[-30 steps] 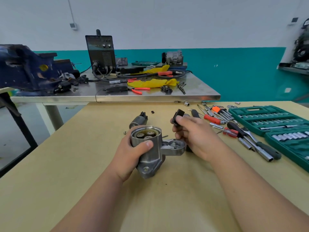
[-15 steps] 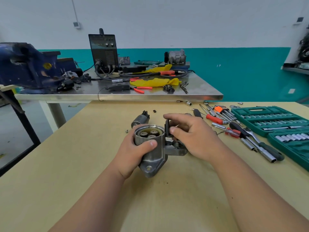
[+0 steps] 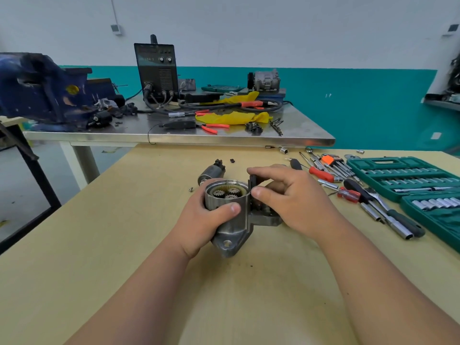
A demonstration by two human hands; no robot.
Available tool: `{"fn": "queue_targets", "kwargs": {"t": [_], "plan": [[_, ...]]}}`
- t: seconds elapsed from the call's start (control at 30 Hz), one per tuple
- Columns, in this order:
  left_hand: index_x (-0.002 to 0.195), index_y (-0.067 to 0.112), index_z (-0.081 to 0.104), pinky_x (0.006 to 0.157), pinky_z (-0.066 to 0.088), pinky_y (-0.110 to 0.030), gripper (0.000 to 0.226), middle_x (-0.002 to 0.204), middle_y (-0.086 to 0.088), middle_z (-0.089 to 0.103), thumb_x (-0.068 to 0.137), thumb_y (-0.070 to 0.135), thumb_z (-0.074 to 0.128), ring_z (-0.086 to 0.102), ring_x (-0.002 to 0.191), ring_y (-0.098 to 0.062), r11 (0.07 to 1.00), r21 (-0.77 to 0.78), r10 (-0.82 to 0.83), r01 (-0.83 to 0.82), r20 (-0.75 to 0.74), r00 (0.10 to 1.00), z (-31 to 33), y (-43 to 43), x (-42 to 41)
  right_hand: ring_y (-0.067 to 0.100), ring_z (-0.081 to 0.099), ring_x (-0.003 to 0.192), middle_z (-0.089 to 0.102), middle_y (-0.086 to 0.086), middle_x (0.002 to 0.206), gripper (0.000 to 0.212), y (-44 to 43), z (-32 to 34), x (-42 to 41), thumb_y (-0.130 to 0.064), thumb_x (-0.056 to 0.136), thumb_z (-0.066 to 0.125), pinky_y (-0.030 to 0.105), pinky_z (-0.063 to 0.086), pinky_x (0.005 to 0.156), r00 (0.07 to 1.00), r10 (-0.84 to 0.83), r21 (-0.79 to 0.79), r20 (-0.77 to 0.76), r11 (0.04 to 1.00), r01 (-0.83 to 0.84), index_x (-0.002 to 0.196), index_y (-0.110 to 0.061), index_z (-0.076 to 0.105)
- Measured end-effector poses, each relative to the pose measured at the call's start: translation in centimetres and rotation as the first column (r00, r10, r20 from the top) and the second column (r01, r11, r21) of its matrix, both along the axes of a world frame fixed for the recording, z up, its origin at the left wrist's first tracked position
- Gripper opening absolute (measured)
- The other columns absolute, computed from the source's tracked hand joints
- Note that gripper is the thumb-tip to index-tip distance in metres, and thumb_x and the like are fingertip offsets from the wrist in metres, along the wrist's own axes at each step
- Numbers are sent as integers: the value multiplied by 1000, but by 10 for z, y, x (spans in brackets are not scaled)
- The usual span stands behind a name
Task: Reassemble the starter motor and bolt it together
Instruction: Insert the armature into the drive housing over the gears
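The metal starter housing (image 3: 232, 227) stands upright on the wooden table, its open top showing three small planetary gears (image 3: 227, 192). My left hand (image 3: 201, 222) grips the round body of the housing, thumb across its front. My right hand (image 3: 288, 197) pinches a small black part (image 3: 253, 181) between thumb and forefinger, pressed into the gap at the housing's right side. A dark cylindrical solenoid (image 3: 211, 171) lies just behind the housing. A tiny screw (image 3: 191, 189) lies to its left.
Screwdrivers, hex keys and a ratchet (image 3: 380, 207) lie to the right, beside two open green socket cases (image 3: 408, 175). A steel bench (image 3: 174, 138) behind carries a blue vise (image 3: 42, 90), a black welder (image 3: 156, 70), pliers and yellow cloth.
My right hand brought the black part from above the table down to the housing's right side and now presses it into the gap. My left hand kept its grip.
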State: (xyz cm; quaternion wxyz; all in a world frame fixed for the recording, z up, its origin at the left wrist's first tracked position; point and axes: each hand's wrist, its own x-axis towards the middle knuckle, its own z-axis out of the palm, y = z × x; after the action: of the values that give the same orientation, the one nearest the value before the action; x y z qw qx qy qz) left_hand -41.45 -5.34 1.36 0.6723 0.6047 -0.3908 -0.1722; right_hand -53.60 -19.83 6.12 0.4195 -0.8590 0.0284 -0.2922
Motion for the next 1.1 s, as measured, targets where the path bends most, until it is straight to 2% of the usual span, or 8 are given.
{"fn": "queue_targets", "kwargs": {"t": [0.1,0.17,0.33,0.53,0.73,0.93,1.03,1.1], "plan": [[113,19,60,73,53,-21,67,100,1,73,52,44,76,70,92,-14,1000,11,0,-1,14,1000,1,0,0,-3,69,80,72,-21,85,38,-2,-2,1,-21,88,69,11,51,61,1000,-10,78,5,997,10,104,-54,61],[113,20,60,73,53,-21,67,100,2,73,52,44,76,70,93,-14,1000,16,2,-3,26,1000,1,0,-1,1,70,79,74,-18,81,37,-3,-3,2,-21,88,68,20,56,64,1000,-17,108,9,994,16,103,-54,62],[111,22,60,71,53,-19,64,98,6,73,53,44,77,70,91,-11,1000,17,7,-7,31,1000,0,0,-2,5,71,75,73,-17,83,35,-4,-4,5,-21,87,70,31,56,69,999,-37,131,38,991,32,97,-54,63],[113,23,59,72,53,-18,65,99,8,73,53,43,78,69,92,-9,1000,27,14,-15,58,998,-1,-1,-3,13,72,79,75,-9,88,36,-11,-4,0,-17,83,72,39,59,72,998,66,182,-23,981,-61,95,-51,68],[112,26,58,72,51,-14,66,99,14,72,51,43,78,68,91,-3,999,32,31,-34,91,995,-1,-1,-3,8,72,79,74,-12,92,39,-12,-5,4,-4,83,71,19,55,65,995,68,259,67,962,-84,84,-44,74],[113,31,57,78,50,-14,66,102,17,70,53,44,80,67,96,-2,998,44,36,-43,147,988,-3,-2,-6,11,71,84,75,-7,92,27,-13,-7,4,-14,78,73,22,55,67,992,94,273,80,955,-112,85,-40,75],[114,27,57,78,50,-14,69,101,17,70,52,44,80,67,96,-2,999,34,38,-43,129,991,-3,-1,-3,13,71,89,74,-8,97,33,-14,-9,7,-8,81,73,26,57,71,991,97,248,92,962,-117,84,-40,74],[115,24,58,79,51,-17,71,101,13,71,51,45,80,67,96,-4,999,22,32,-35,107,994,-2,-1,-2,13,71,90,73,-8,98,31,-13,-8,8,-10,77,73,26,56,73,989,113,256,100,957,-135,82,-41,74]]}}
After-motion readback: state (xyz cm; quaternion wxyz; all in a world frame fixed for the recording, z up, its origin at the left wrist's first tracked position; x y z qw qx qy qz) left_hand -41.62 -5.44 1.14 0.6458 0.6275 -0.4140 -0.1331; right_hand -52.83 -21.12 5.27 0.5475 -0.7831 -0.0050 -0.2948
